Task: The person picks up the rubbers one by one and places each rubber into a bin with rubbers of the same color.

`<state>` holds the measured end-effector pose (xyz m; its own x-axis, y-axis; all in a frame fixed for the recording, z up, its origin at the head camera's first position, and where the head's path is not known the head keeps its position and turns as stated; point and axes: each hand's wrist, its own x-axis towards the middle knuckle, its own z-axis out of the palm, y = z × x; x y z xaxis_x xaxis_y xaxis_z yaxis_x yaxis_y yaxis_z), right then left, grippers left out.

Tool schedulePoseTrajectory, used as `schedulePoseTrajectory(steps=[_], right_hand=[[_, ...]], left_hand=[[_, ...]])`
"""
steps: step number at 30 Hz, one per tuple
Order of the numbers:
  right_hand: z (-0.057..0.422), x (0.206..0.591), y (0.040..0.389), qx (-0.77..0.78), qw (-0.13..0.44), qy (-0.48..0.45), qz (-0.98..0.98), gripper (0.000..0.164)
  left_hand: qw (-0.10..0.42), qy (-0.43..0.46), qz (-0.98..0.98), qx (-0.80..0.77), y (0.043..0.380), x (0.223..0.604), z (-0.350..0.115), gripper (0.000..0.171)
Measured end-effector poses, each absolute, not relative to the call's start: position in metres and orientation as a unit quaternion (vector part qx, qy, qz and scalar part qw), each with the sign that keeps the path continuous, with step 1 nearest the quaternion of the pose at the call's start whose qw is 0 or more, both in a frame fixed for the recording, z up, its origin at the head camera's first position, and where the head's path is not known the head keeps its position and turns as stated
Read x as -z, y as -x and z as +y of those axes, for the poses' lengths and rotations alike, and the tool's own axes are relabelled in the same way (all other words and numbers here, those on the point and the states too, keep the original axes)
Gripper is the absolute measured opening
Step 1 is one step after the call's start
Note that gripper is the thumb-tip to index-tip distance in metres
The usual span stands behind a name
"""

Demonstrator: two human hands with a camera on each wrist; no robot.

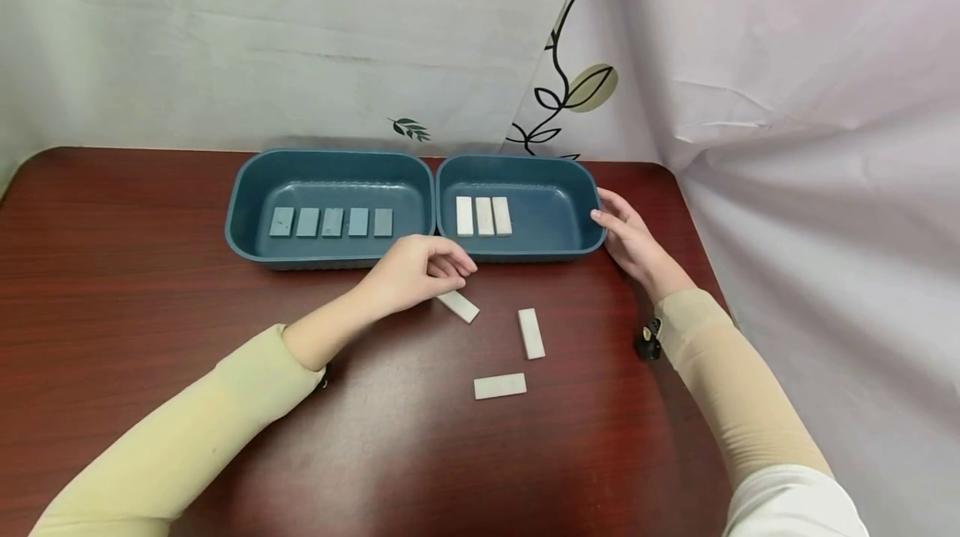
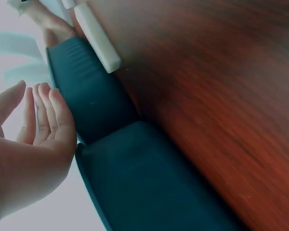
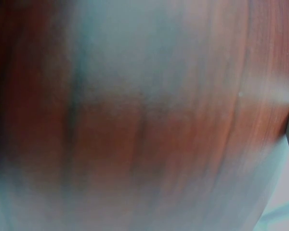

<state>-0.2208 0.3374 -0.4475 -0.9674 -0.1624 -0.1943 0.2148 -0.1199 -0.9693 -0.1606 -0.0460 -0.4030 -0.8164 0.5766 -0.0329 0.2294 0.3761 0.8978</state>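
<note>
My left hand hovers at the near side of two blue plastic bins, over one end of a white rectangular block. Its fingers are nearly straight, the thumb stands apart, and nothing is held. At the far right, my right hand holds the end wall of the right bin, thumb over the rim. Three white blocks lie in a row inside that bin. The left bin contains a row of several grey-blue blocks.
Two more white blocks lie apart on the dark red wooden table: an upright-oriented one and a sideways one. A patterned white cloth hangs behind the bins and along the right. The right wrist view mostly shows blurred tabletop.
</note>
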Motion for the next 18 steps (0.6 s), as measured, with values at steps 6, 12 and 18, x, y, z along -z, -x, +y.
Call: schedulePoseTrajectory(steps=[6,12,18], right_hand=[[0.338,0.448,0.221,0.748,0.124,-0.017,0.651,0.035],[0.337,0.448,0.221,0.750,0.126,-0.014,0.650,0.034],[0.337,0.449,0.221,0.747,0.125,-0.014,0.653,0.035]], left_hand=[[0.158,-0.265,0.834,-0.458,0.157,0.410,-0.050,0.017],[0.128,-0.285,0.851,-0.423,0.152,0.417,-0.051,0.017],[0.086,-0.302,0.873,-0.373,0.150,0.426,-0.050,0.020]])
